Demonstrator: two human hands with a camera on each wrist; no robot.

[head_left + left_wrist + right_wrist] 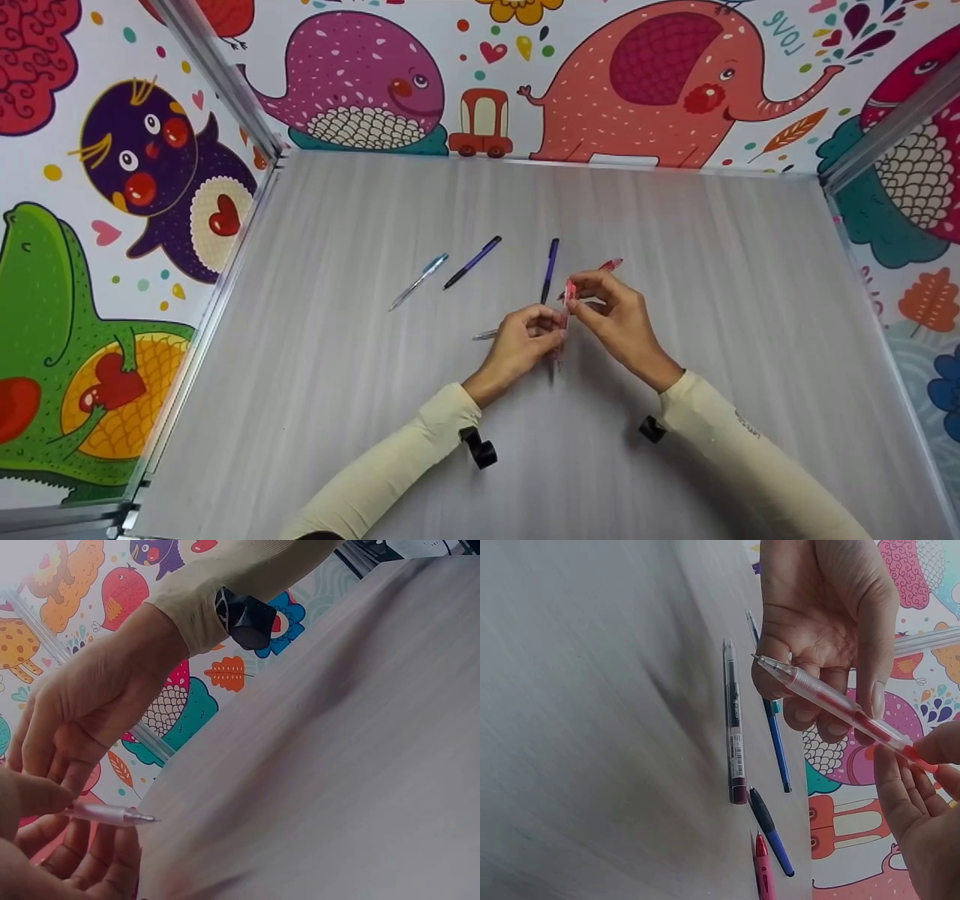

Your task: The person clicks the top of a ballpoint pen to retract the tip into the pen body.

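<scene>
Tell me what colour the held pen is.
The pen is see-through with red, clearest in the right wrist view.

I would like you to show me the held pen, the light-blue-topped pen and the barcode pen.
Held pen (829, 697): right wrist view, on its clear barrel.
Light-blue-topped pen (418, 282): head view, mid-barrel.
Barcode pen (736, 724): right wrist view, mid-barrel.

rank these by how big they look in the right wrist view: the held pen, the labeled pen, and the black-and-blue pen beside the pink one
1. Held pen, probably enlarged by nearness to the camera
2. Labeled pen
3. Black-and-blue pen
</scene>
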